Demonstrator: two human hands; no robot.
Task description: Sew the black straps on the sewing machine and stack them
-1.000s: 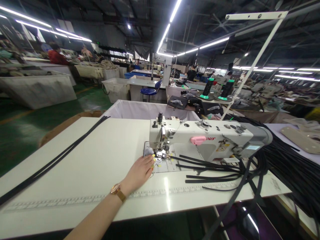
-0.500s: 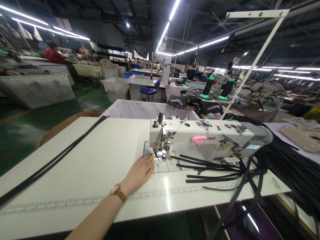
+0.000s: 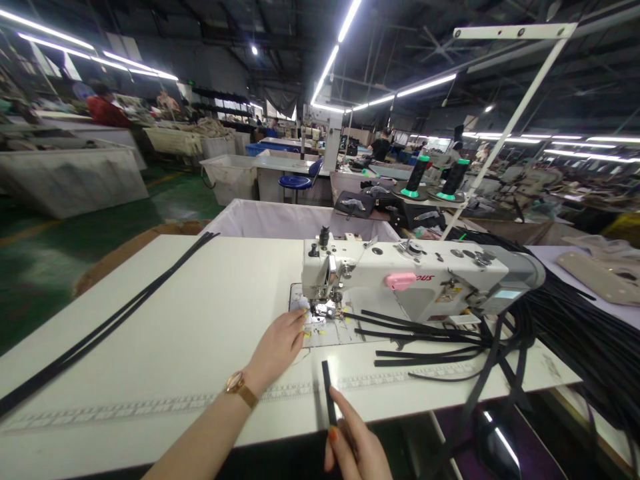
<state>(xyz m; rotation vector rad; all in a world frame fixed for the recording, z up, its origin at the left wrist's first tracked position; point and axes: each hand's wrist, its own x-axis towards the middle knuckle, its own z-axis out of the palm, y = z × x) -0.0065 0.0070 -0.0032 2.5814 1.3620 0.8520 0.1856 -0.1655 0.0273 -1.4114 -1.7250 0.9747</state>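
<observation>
My left hand point(image 3: 280, 340) lies flat with its fingers stretched out at the left side of the metal plate under the head of a white sewing machine point(image 3: 360, 263). No object shows in its fingers. Near the table's front edge, my right hand point(image 3: 356, 443) pinches a narrow black strap point(image 3: 327, 387), whose free end points up over the table. To the right, several more black straps point(image 3: 415, 321) lie in front of the machine arm, their ends toward the needle area.
Two long black straps point(image 3: 135, 290) lie across the left of the white table point(image 3: 240, 280). A printed ruler point(image 3: 150, 405) runs along its front. Behind stand a large bin point(image 3: 280, 217) and black thread cones point(image 3: 417, 177). A big heap of straps point(image 3: 575, 320) hangs at right.
My right hand has come into view from below with a black strap. My left hand stays by the needle area, shifted only slightly.
</observation>
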